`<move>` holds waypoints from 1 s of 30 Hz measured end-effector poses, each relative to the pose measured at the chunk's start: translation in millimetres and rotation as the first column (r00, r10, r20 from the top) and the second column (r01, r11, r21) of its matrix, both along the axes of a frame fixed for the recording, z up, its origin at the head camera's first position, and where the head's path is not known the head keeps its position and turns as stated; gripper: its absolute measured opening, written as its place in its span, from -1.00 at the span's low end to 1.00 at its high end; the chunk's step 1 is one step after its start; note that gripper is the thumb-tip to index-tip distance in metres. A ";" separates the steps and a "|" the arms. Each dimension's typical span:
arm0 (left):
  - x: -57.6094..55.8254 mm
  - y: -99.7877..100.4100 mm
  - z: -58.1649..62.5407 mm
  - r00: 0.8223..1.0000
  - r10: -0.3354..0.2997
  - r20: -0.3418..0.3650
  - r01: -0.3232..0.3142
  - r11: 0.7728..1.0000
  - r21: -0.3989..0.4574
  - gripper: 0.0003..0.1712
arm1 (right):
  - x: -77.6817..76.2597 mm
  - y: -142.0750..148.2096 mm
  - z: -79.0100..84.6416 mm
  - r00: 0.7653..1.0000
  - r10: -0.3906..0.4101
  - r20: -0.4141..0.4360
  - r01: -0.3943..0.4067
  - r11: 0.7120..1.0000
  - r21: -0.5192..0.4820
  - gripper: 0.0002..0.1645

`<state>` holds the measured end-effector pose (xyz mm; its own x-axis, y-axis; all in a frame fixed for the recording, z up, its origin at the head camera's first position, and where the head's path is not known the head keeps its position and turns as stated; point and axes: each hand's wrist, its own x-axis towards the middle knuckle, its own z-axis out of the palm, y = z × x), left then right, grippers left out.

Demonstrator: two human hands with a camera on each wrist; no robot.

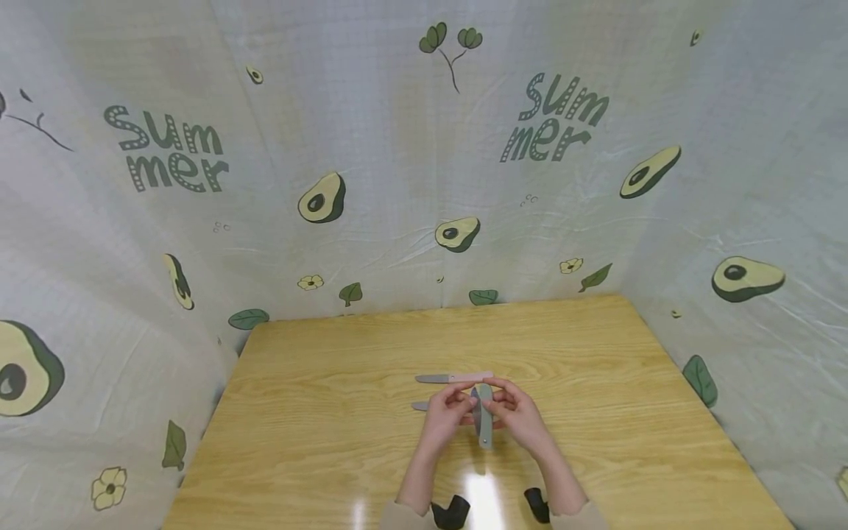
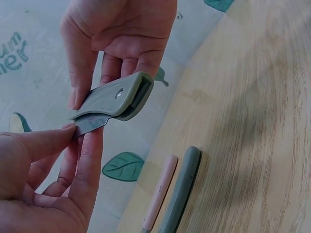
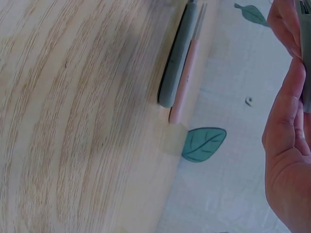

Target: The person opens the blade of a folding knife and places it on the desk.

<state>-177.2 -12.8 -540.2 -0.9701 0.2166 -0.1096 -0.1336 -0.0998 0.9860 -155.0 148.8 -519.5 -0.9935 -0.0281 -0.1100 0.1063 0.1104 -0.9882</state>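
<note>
A grey-green folding knife (image 1: 486, 423) is held up over the table between both hands, its blade (image 2: 92, 125) partly swung out of the handle. My left hand (image 1: 442, 421) pinches that blade between thumb and fingers. On the handle (image 2: 109, 97), my right hand (image 1: 522, 421) grips with its thumb on one side and fingers behind. The right wrist view catches only a strip of this knife at its right edge. Beyond the hands lie a pink-handled knife (image 1: 469, 377) and a green-handled knife (image 2: 182, 189), the latter mostly hidden behind the hands in the head view.
The wooden table (image 1: 318, 412) extends to both sides of the hands. A pale curtain (image 1: 384, 147) printed with avocados and leaves hangs along its back and sides. Black straps or mounts (image 1: 452, 511) show near both wrists.
</note>
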 end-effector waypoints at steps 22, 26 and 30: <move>0.3 -6.2 7.1 0.997 0.069 -0.036 -0.068 0.998 0.010 -0.66 | -3.7 -2.2 1.9 1.000 -0.018 -0.017 0.017 0.999 -0.029 -0.49; -1.0 -8.2 9.5 0.993 0.110 -0.031 -0.109 0.994 0.012 -0.65 | -5.3 -3.4 2.8 0.998 -0.050 -0.027 0.049 0.998 -0.049 -0.50; -2.5 -9.8 10.7 0.986 0.166 -0.028 -0.165 0.986 0.028 -0.64 | -6.7 -4.3 3.8 0.996 -0.074 -0.042 0.071 0.995 -0.071 -0.50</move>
<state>-179.7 -22.7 -529.5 -0.9955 0.0556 -0.0764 -0.0836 -0.1435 0.9861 -161.7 144.4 -515.7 -0.9971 0.0385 -0.0663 0.0676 0.0349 -0.9971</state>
